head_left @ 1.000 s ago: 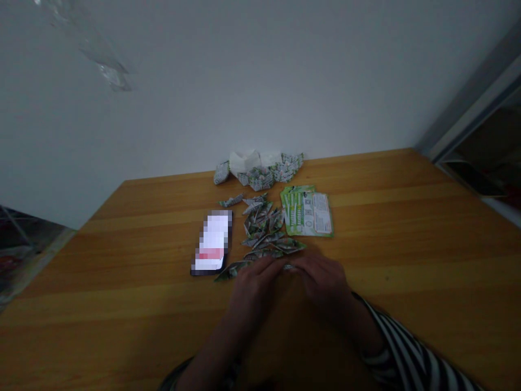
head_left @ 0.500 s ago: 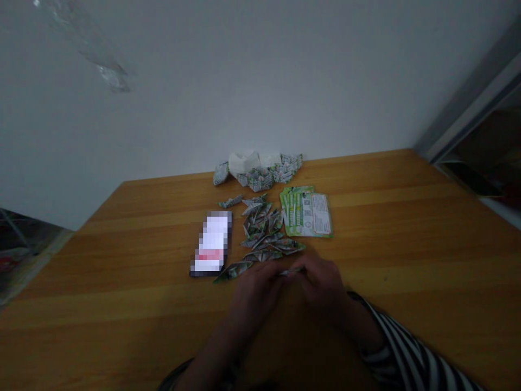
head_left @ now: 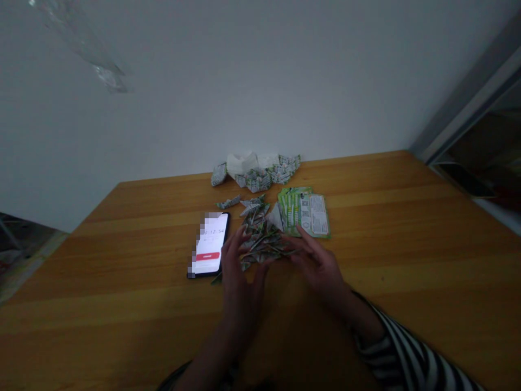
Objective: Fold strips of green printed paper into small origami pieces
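Note:
A heap of small folded paper pieces [head_left: 260, 231], green and white print, lies on the wooden table [head_left: 407, 244]. My left hand [head_left: 240, 274] reaches to the heap's near left side with its fingers spread and holds nothing. On the heap's near right edge rests my right hand [head_left: 319, 266], fingers stretched out, the tips touching the pieces below a stack of green printed sheets [head_left: 305, 212].
A lit phone [head_left: 209, 251] lies flat just left of the heap. A pile of larger folded paper shapes [head_left: 256, 169] sits against the white wall at the table's back edge. A striped sleeve [head_left: 407, 358] covers my right forearm.
Both hands were pinched together on a small folded piece nearer to me. They have moved forward to the heap and opened out, with the piece no longer between them.

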Motion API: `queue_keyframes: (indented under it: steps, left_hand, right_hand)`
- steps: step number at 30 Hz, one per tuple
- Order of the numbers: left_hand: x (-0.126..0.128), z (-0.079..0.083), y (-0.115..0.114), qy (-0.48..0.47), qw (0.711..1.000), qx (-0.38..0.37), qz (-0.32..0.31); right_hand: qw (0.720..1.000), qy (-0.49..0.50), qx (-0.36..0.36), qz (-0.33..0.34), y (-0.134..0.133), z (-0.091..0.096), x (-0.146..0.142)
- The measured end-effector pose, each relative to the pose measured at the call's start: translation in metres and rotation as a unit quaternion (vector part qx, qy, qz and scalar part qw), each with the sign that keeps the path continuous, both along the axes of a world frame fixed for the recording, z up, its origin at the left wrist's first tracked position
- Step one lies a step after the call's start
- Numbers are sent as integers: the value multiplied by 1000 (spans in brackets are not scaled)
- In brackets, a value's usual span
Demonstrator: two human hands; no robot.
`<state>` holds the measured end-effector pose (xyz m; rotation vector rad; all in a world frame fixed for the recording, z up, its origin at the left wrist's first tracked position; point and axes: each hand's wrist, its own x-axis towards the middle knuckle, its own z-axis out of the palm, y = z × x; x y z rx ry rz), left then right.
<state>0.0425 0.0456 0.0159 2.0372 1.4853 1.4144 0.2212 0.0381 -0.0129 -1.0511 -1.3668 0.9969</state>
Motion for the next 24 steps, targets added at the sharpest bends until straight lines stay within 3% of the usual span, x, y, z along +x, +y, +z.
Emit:
queue_keyframes:
  steps: [3, 7, 11, 14, 18, 24]
  left_hand:
    - [-1, 3, -1, -10, 998, 55, 24]
    - [1, 6, -3, -1, 998, 63, 14]
    - [3, 7, -4, 3, 998, 68, 8]
    - [3, 8, -4, 6, 998, 66, 5]
    - [3, 8, -5, 5, 999, 42, -2]
    - [3, 8, -4, 11, 999, 32, -14]
  right_hand:
    - [993, -84, 60, -49, 5, 3, 10]
    - [946, -243, 135, -168, 16, 5, 36]
    - [884, -416, 157, -140, 30, -3, 59]
    - [855, -486, 141, -109, 35, -11, 66]
    - [846, -506, 130, -100, 36, -12, 66]
    - [865, -473, 130, -108, 35, -7, 65]
